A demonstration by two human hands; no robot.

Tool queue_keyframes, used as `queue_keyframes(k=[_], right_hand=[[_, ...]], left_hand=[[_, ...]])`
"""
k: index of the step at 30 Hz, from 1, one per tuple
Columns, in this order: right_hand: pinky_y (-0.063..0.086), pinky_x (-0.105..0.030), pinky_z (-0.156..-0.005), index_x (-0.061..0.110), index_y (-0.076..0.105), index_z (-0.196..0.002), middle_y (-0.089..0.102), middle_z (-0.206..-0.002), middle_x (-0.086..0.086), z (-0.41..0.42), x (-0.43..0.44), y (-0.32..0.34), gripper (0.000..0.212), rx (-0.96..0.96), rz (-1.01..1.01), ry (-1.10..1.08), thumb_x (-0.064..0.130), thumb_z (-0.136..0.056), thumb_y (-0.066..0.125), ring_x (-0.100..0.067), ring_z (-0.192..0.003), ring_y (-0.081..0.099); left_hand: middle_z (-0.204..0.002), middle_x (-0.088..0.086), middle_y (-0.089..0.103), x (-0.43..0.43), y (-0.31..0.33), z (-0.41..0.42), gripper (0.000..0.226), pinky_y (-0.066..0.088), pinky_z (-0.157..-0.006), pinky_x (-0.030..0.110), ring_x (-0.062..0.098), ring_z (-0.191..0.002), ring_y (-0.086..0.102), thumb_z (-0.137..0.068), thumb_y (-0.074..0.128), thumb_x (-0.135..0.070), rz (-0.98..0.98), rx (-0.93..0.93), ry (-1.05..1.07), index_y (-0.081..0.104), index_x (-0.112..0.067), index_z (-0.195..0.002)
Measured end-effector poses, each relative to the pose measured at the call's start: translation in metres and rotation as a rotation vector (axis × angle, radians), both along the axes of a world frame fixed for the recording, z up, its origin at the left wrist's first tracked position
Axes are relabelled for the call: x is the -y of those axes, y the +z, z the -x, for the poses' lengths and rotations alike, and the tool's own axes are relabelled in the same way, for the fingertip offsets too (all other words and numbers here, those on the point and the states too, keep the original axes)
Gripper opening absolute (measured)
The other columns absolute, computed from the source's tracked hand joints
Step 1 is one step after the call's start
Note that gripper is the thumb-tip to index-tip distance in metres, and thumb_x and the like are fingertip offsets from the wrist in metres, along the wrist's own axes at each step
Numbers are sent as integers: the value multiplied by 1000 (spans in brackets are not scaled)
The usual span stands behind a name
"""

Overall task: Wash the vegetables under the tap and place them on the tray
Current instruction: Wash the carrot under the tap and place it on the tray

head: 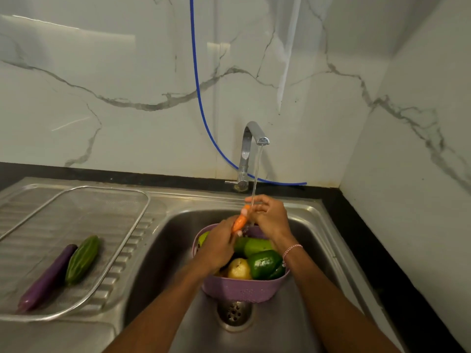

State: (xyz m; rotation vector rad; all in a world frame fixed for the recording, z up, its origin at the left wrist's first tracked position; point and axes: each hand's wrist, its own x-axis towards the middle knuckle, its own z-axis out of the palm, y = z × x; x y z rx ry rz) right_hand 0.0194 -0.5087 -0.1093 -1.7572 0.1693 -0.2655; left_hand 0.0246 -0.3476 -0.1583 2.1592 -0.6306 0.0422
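Water runs from the chrome tap [254,138] onto an orange carrot [240,220]. My left hand [219,247] grips the carrot's lower end. My right hand [267,215] is beside its upper end under the stream, fingers spread and touching it. Below my hands a purple basket [244,289] stands in the sink [165,250] with a green capsicum [263,266], a yellow potato [239,269] and other green vegetables [254,247]. On the wire mesh tray [102,207] at the left lie a purple brinjal [47,278] and a green ridged gourd [82,259].
The sink drain [234,314] shows just in front of the basket. A blue hose [204,118] hangs down the marble wall and runs behind the tap. A black counter [382,250] borders the sink on the right and back. The tray sits on the ribbed draining board [132,250].
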Motion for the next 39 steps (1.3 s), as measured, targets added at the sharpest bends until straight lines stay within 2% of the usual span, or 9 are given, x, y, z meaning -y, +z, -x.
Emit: queue_keyframes(k=[4,9,13,19,24,27,30,34,39], right_hand=[[61,-48,-97,24,71,-122,76,-119,-4,-1,-8,-6,30,-75,-327,58,14,-94,75,-25,-115,72],[49,-50,-111,18,72,-126,77,-122,-4,4,-8,-9,28,-281,-415,324,27,-100,69,-26,-125,65],[52,-47,-109,14,73,-107,77,-114,-10,2,-22,-14,28,-263,-491,223,37,-106,57,-31,-123,67],[55,-46,-105,9,63,-105,80,-104,-12,1,-20,-5,40,-147,-477,21,46,-108,49,-25,-106,76],[52,-54,-109,21,58,-121,79,-104,-11,1,-7,0,17,-127,-761,61,31,-108,55,-31,-109,73],[55,-44,-102,10,60,-128,78,-107,-11,4,-12,-1,22,-71,-746,210,14,-106,56,-29,-116,72],[59,-41,-92,8,55,-137,73,-89,-6,5,-13,-1,35,-61,-799,263,10,-103,61,-29,-98,76],[56,-33,-74,2,57,-125,53,-68,0,4,-16,-2,37,-55,-640,174,33,-106,56,-14,-61,59],[52,-34,-62,11,65,-118,57,-64,1,1,-16,-6,57,-127,-532,66,60,-105,40,-13,-56,53]], left_hand=[[-99,0,71,10,0,-3,15,53,-79,40,16,-89,67,-108,47,-30,108,-43,85,55,-20,-117],[-94,-6,75,10,1,-12,22,57,-78,32,6,-87,71,-106,51,-30,160,26,67,70,-20,-110],[-69,-9,68,18,12,-9,36,49,-61,24,-1,-66,65,-107,47,-36,158,-13,115,70,-27,-80],[-118,-10,65,30,15,3,25,51,-97,26,-1,-108,63,-110,43,-26,235,-207,-143,51,-29,-133],[-109,-9,68,30,11,2,33,53,-83,24,1,-96,65,-109,39,-40,176,6,-16,52,-21,-133],[-77,-3,68,32,9,4,48,47,-61,36,13,-66,61,-107,36,-48,287,-93,-2,65,-11,-100],[-56,0,45,38,15,12,56,32,-47,28,14,-48,40,-107,34,-51,447,-364,-26,55,-7,-78],[-53,4,50,34,17,12,52,34,-41,20,15,-44,44,-108,36,-46,457,-464,-80,49,-16,-68],[-73,14,75,22,15,6,48,34,-39,20,16,-44,54,-105,53,-37,390,-418,-140,73,-7,-72]])
